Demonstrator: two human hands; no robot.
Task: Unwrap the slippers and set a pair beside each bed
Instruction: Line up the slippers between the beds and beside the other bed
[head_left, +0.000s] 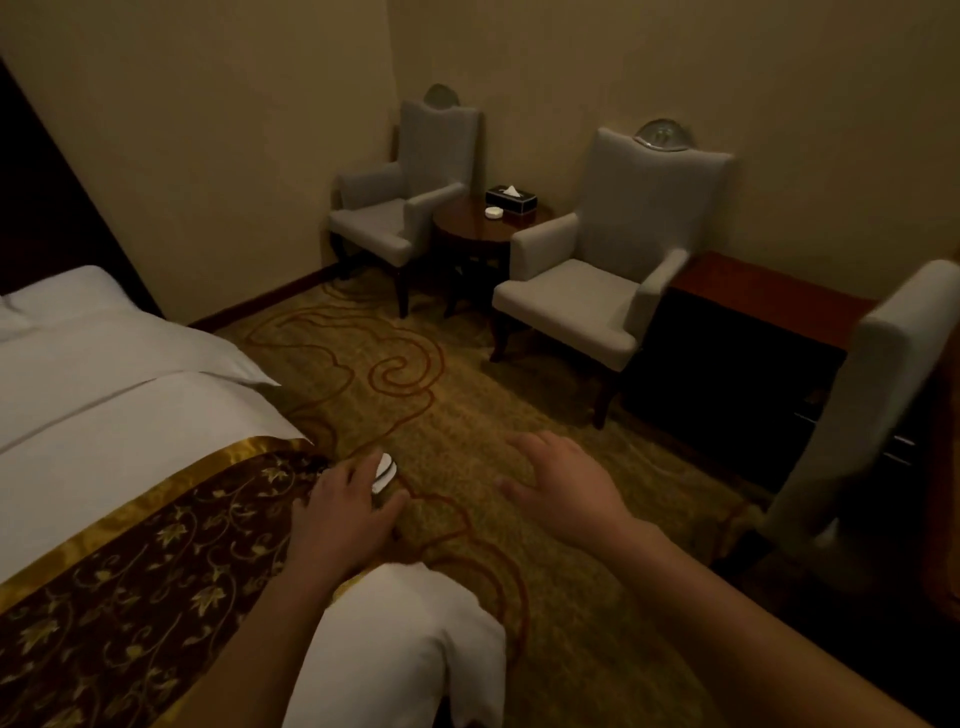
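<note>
A bed (119, 415) with white sheets and a dark gold-patterned runner fills the left of the view. My left hand (345, 512) is at the bed's near corner, fingers curled around white slippers (384, 472) of which only a small white end with dark lines shows past the fingers. Whether they touch the carpet is hidden by the hand. My right hand (563, 486) hovers over the carpet to the right, fingers spread and holding nothing.
Patterned carpet (467, 405) runs beside the bed. Two grey armchairs (587, 291) flank a round wooden table (478, 228) with a tissue box in the far corner. A dark low cabinet (753, 338) and another chair back (857, 405) stand at right.
</note>
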